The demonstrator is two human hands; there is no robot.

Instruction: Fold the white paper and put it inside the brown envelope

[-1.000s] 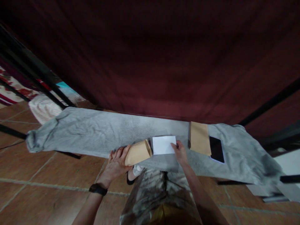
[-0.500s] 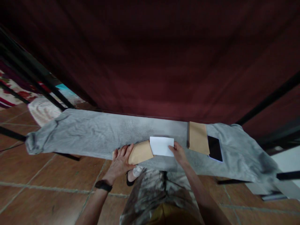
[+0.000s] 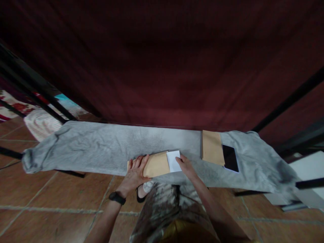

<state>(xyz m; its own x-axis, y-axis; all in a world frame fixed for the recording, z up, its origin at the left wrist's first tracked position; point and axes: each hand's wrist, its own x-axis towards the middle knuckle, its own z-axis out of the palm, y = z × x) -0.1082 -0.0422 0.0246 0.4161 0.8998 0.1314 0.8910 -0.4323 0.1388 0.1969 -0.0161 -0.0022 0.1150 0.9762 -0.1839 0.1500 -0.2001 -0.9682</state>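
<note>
A brown envelope [image 3: 157, 164] lies on a grey cloth [image 3: 101, 146] that covers a narrow table. My left hand [image 3: 135, 170] lies flat on the envelope's left end, fingers spread over it. A white folded paper [image 3: 173, 160] sticks partly out of the envelope's right mouth. My right hand [image 3: 185, 166] pinches the paper's right edge.
A stack of brown envelopes [image 3: 212, 147] and a black phone [image 3: 230, 158] lie on the cloth to the right. A dark red curtain [image 3: 162, 67] hangs behind the table. Black metal bars [image 3: 286, 101] cross both sides. Tiled floor [image 3: 50, 202] lies below.
The white paper has slid leftward into the envelope, so less of it shows now. My right hand moved left with it. My left hand stayed on the envelope.
</note>
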